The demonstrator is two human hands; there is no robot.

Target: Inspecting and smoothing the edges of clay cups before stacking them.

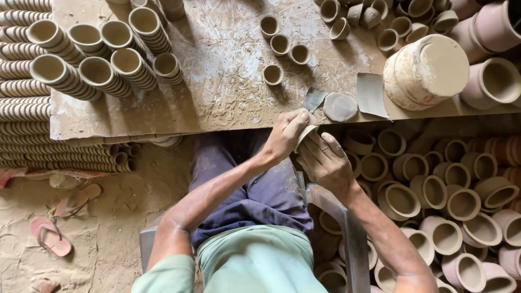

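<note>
Both hands meet over a small pale clay cup [305,133] just below the edge of the wooden board [217,81]. My left hand [287,133] wraps over the cup's top, fingers curled on its rim. Beneath it, my right hand [324,160] cradles the cup from below with the fingers spread along its side. Most of the cup is hidden by the two hands. Several finished small cups [280,44] stand loose on the board beyond the hands.
Stacked cups [97,70] lie in rows at the board's left. A large upturned pot [426,70], a flat clay disc [340,107] and a grey sheet [371,93] sit at right. Wider clay bowls [434,190] crowd the floor right. Sandals [51,236] lie on the sand left. A chair arm [342,217] is under my right forearm.
</note>
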